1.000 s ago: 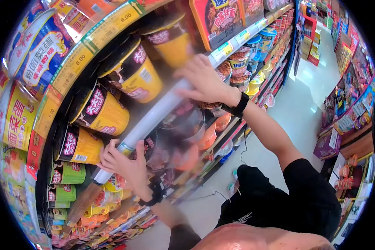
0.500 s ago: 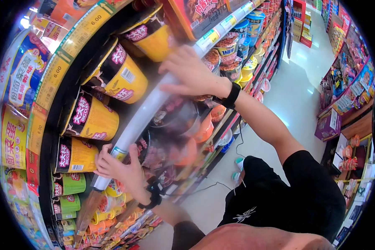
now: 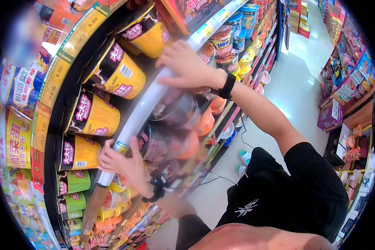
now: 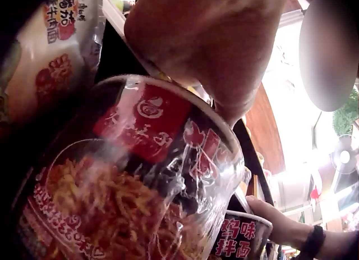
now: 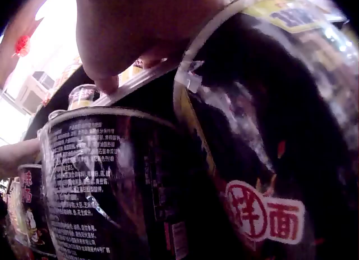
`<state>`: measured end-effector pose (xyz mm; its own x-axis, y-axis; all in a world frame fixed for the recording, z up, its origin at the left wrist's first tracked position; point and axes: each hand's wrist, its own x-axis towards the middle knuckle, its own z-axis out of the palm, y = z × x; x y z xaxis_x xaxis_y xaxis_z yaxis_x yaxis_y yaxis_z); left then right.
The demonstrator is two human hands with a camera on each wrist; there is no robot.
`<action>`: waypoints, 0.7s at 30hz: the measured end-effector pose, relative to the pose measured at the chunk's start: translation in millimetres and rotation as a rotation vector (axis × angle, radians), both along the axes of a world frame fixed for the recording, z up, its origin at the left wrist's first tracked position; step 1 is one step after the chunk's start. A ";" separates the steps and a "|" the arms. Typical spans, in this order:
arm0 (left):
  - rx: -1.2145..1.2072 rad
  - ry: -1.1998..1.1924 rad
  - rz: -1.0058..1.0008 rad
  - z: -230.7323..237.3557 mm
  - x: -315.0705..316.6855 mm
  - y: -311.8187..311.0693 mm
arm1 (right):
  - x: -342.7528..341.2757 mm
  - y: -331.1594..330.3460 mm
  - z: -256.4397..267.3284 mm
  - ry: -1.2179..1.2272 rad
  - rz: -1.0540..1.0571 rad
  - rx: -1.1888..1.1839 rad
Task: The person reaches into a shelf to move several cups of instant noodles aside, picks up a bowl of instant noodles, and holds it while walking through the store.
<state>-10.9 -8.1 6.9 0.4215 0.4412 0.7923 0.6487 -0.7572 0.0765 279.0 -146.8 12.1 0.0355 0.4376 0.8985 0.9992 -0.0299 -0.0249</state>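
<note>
You're gripping the rail (image 3: 142, 109) with your left hand (image 3: 123, 164) and right hand (image 3: 191, 66), fingers curled over it. It's running before the yellow cups (image 3: 127, 75), looking nearly placed; blur is hiding whether it's seated. Releasing is remaining.

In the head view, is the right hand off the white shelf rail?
No, the right hand and the left hand both grip the white shelf rail.

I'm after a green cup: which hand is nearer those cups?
Left. In the head view, the left hand grips the white rail right of the green cups; the right hand is farther up the rail.
</note>
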 end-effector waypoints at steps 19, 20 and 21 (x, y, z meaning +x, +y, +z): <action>0.049 0.012 -0.009 -3.3 -3.1 5.1 | -1.2 5.1 -8.3 -0.005 -0.010 0.073; 0.056 0.010 -0.011 -3.4 -2.8 5.6 | -1.6 4.6 -8.1 -0.001 -0.005 0.075; 0.065 0.009 -0.014 -3.4 -2.6 6.1 | -1.9 3.7 -7.6 0.003 -0.002 0.078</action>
